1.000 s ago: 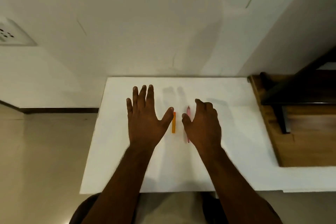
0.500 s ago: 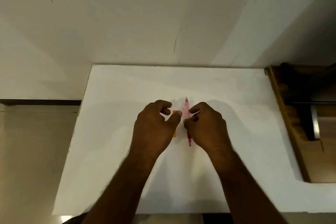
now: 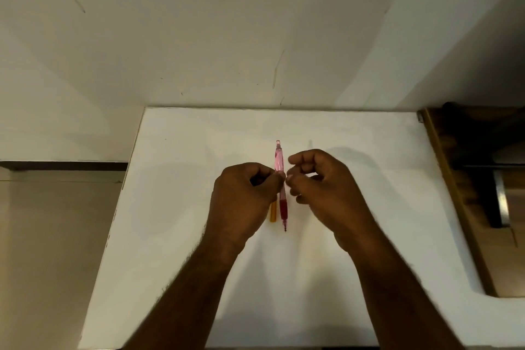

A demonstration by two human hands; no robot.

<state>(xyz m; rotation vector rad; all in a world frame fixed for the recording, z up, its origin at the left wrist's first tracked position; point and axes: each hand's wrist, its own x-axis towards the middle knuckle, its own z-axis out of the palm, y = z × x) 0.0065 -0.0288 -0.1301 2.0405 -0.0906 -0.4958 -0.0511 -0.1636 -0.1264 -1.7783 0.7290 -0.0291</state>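
A pink see-through pen (image 3: 279,155) with a red grip points away from me over the middle of the white table (image 3: 176,207). My left hand (image 3: 241,202) pinches its barrel between thumb and forefinger. My right hand (image 3: 326,187) has its fingers curled, and its thumb tip and a fingertip meet the same barrel from the right. An orange cap (image 3: 273,212) lies flat on the table just left of the pen's red grip, its upper part hidden under my left hand.
The table stands against a pale wall (image 3: 255,37). A brown wooden piece of furniture (image 3: 454,207) with a metal part borders the table on the right. Bare floor (image 3: 51,250) lies to the left of the table.
My left hand went from flat and open to curled, then left the orange cap and took the pen's barrel. The pen now sits higher in the view, with the cap left on the table.
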